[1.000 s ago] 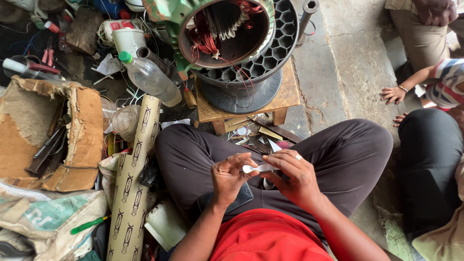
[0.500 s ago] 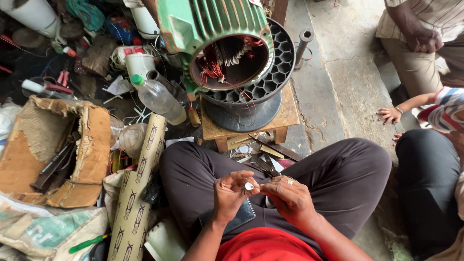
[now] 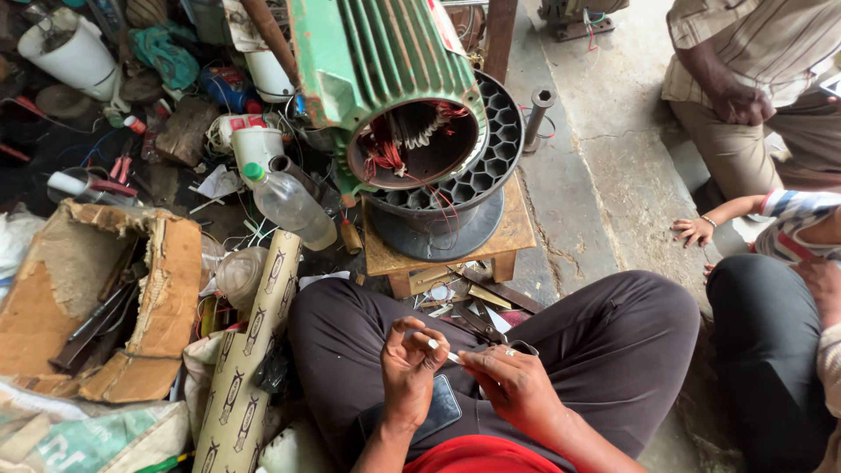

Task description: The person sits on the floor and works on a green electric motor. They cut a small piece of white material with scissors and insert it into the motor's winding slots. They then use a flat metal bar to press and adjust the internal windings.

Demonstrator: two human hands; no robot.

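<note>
I sit cross-legged on the floor in dark trousers. My left hand (image 3: 410, 361) and my right hand (image 3: 511, 382) meet over my lap, both pinching a small thin white strip (image 3: 445, 353) between their fingertips. A dark phone (image 3: 441, 410) lies on my lap under the left wrist. In front of my knees a green ribbed electric motor housing (image 3: 377, 61) with copper windings showing in its open end rests on a black slotted stator ring (image 3: 491, 166), which sits on a low wooden stool (image 3: 512, 232).
Scissors and small metal pieces (image 3: 477, 311) lie below the stool. At left are a torn cardboard box (image 3: 166, 298), a printed cardboard tube (image 3: 254, 350), a plastic bottle (image 3: 289, 206) and white containers. Other people sit at right; a small hand (image 3: 694, 231) rests on the concrete.
The view has tilted up, showing more of the green motor. My hands have stayed together over my lap, working the white strip, which now shows shorter between the fingertips.
</note>
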